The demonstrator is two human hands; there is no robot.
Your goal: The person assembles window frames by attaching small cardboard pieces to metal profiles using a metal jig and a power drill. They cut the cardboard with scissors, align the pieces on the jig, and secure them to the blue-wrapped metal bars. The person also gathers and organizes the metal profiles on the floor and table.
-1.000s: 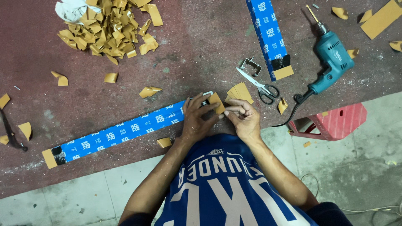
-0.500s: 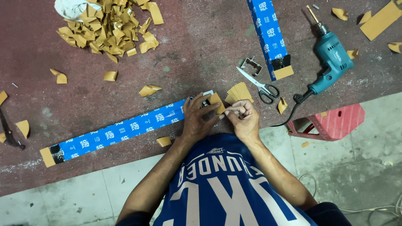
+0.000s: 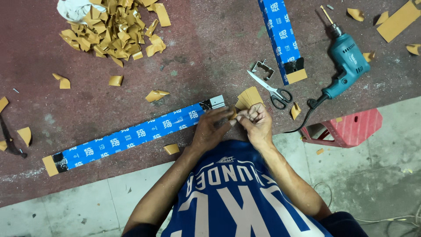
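Pinching a tan tape piece, both hands' grip clenched beside scissors, blue strip.

Bare tabletop beyond hands; scissors, drill rightward.

Left hand and right hand pinch a tan tape piece beside the blue-wrapped strip.

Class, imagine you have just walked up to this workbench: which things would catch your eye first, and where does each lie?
First, the long blue-wrapped strip lying slantwise across the dark red table, its near end at the left hand and right hand, which pinch a small tan piece. Next, the heap of curled tan paper scraps at the far left and the teal electric drill on the right.
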